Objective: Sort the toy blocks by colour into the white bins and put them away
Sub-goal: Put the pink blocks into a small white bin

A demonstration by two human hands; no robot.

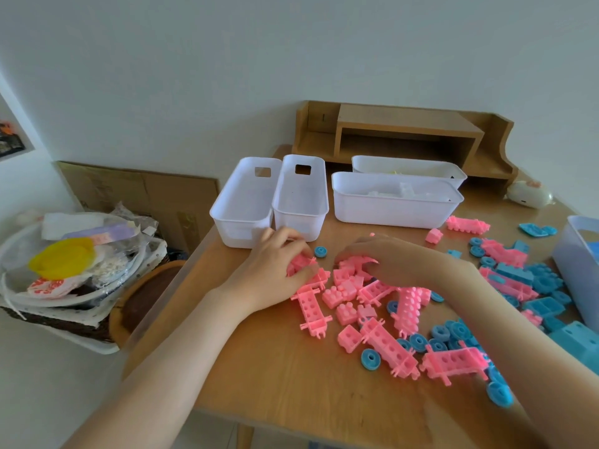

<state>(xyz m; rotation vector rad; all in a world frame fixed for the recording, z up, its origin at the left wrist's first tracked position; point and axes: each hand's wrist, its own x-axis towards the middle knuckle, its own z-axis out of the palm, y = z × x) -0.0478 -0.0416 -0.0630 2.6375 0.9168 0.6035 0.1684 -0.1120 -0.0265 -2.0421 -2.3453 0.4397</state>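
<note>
Several pink blocks (348, 296) lie heaped in the middle of the wooden table (285, 377), with blue blocks and wheels (531, 286) spread to their right. My left hand (275, 264) curls round pink blocks (299, 261) at the heap's left end. My right hand (389, 259) grips pink blocks (356, 264) just beside it. Two white bins (275, 199) stand side by side beyond my hands, both looking empty. Two more white bins (395, 199) lie crosswise behind, one holding white pieces, the far one something yellow.
A wooden desk shelf (405, 131) stands against the wall. A pale blue box (580, 260) sits at the right edge. Left of the table stands a basket of clutter (71, 264) with cardboard (139, 189) behind it. A white round gadget (528, 192) lies at the back right.
</note>
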